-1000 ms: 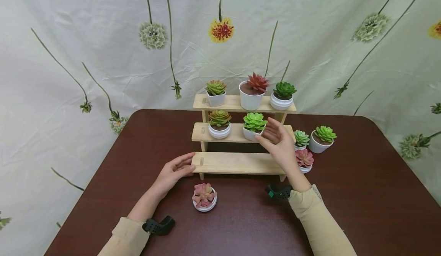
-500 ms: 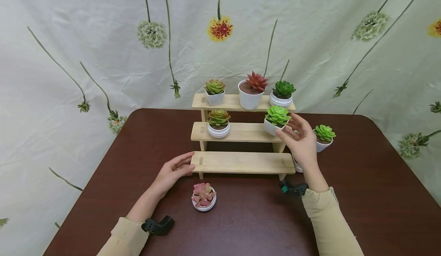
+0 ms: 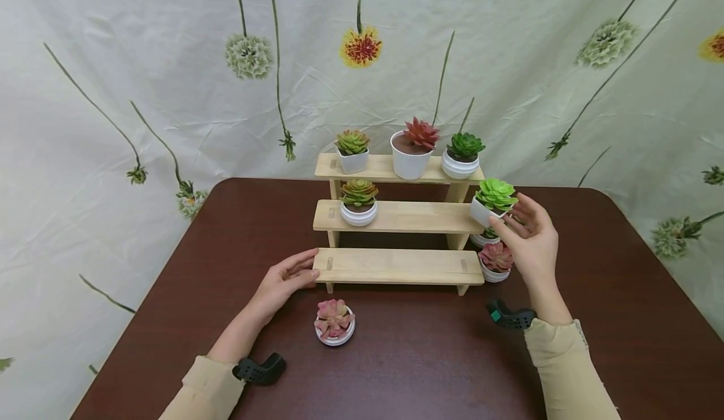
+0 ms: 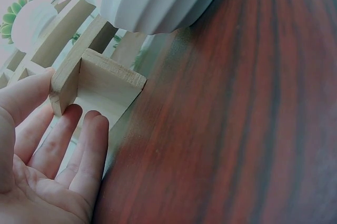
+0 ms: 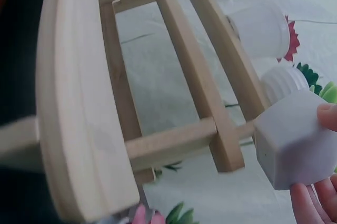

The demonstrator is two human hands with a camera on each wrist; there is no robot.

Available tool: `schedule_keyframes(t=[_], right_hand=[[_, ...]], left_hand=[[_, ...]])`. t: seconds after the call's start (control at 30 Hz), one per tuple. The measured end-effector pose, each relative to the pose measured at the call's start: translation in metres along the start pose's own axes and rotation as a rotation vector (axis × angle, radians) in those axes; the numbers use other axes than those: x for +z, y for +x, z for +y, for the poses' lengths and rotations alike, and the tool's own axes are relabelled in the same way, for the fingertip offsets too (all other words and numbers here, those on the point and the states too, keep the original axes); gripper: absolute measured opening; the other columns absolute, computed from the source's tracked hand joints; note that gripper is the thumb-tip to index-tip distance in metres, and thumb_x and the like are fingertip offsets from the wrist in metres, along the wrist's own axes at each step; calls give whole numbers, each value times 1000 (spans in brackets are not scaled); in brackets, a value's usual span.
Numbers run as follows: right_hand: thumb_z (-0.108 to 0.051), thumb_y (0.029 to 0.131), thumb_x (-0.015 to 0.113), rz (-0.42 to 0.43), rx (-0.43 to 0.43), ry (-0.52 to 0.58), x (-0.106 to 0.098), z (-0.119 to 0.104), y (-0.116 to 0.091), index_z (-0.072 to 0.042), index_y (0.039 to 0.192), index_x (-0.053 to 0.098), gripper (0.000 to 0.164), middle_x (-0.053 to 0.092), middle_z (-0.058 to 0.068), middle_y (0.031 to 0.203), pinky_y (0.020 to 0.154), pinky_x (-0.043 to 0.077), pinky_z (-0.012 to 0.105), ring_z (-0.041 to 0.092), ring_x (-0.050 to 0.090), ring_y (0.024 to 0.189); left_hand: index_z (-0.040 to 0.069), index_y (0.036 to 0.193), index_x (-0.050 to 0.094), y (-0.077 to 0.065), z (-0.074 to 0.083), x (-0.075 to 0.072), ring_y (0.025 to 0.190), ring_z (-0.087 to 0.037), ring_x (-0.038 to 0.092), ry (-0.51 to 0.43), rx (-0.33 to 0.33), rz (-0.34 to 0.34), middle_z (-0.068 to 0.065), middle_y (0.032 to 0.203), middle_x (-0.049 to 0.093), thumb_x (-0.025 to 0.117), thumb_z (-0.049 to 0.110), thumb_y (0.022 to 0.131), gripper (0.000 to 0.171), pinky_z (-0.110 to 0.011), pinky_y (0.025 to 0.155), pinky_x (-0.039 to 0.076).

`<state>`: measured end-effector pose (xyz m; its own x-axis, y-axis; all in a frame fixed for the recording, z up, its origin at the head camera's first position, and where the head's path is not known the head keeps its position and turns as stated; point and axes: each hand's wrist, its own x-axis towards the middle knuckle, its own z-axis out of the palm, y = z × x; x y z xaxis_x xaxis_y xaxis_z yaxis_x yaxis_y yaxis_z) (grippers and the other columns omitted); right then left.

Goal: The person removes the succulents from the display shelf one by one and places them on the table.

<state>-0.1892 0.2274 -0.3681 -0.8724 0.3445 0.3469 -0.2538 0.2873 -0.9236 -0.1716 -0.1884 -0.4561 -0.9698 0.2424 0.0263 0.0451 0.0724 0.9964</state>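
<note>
In my right hand (image 3: 532, 241) I hold a bright green potted succulent (image 3: 493, 197) by its white squarish pot, thumb and fingers on opposite sides. It is in the air by the right end of the middle shelf. The right wrist view shows the pot's underside (image 5: 295, 145). My left hand (image 3: 285, 281) grips the left end of the lowest shelf of a three-tier wooden plant stand (image 3: 396, 266), thumb against the board and fingertips at its edge. An olive-green succulent (image 3: 359, 203) sits on the middle shelf's left part.
Three potted succulents, including a red one (image 3: 411, 149), line the top shelf. A pink succulent (image 3: 335, 322) stands on the dark table (image 3: 407, 357) before the stand. Another pink one (image 3: 496, 261) and a partly hidden pot (image 3: 483, 241) stand right of it.
My right hand has lifted the bright green succulent from the middle shelf and carried it right, past the shelf's end. My left hand has stayed on the lowest shelf.
</note>
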Motion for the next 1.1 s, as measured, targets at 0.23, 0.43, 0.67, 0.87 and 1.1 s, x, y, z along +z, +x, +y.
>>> schedule_keyframes(t=[0.23, 0.43, 0.67, 0.87, 1.1], right_hand=[[-4, 79, 74, 62, 5, -37, -19, 12, -3, -6, 134, 49, 60, 53, -6, 111, 77, 49, 12, 3, 60, 92], [-5, 78, 75, 116, 14, -43, -31, 23, -9, -6, 131, 51, 59, 54, -5, 109, 74, 48, 10, 0, 60, 88], [-12, 76, 79, 133, -79, -58, -55, 84, -2, -16, 131, 53, 61, 57, 6, 115, 73, 50, 12, 6, 63, 92], [-19, 75, 81, 153, -82, -113, -72, 109, -7, -20, 130, 53, 62, 57, 6, 116, 72, 50, 12, 6, 64, 93], [-14, 77, 79, 180, 24, -161, -76, 94, -24, -14, 129, 52, 58, 55, -2, 111, 71, 48, 8, -3, 61, 87]], left_hand=[[4, 136, 48, 0, 0, 1, 99, -14, 62, -6, -3, 2, -22, 130, 52, 66, 16, 89, 51, -31, 80, 54], [4, 136, 48, -1, 0, 0, 100, -14, 62, -5, -4, 4, -22, 130, 52, 66, 15, 89, 51, -31, 81, 53], [4, 136, 48, -1, 0, 0, 100, -14, 62, -3, -5, 3, -21, 130, 52, 65, 15, 89, 50, -30, 81, 53], [4, 136, 48, 0, 1, 1, 100, -14, 62, -4, -5, 3, -22, 131, 51, 65, 15, 89, 51, -30, 81, 53], [5, 136, 49, 0, 1, 0, 100, -14, 61, 5, -7, 7, -21, 130, 52, 66, 16, 89, 51, -31, 81, 53]])
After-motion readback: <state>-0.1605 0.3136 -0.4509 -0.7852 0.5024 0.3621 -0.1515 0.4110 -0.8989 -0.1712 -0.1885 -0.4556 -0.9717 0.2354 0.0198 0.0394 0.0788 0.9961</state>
